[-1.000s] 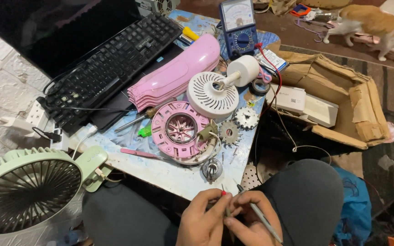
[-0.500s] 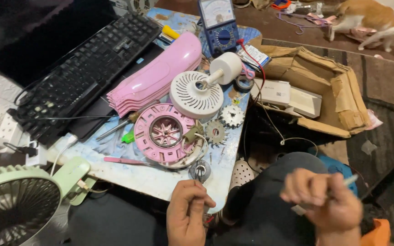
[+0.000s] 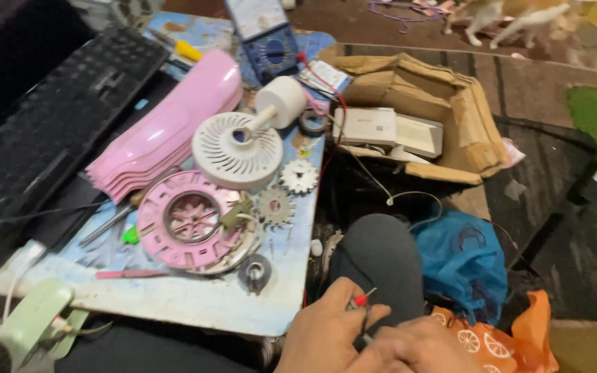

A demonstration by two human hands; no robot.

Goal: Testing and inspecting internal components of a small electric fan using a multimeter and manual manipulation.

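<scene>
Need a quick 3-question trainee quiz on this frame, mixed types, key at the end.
1. True or false: both hands are together low in the frame, over the person's lap, off the blue table.
2. Multiple choice: what lies right beside the white round vented cover, toward the keyboard?
A. an orange bag
B. a stack of pink fan blades
C. a cardboard box
3. Fill in: the thin probe between the hands has a ___ tip.

Key: 1 true; 2 B; 3 red.
</scene>
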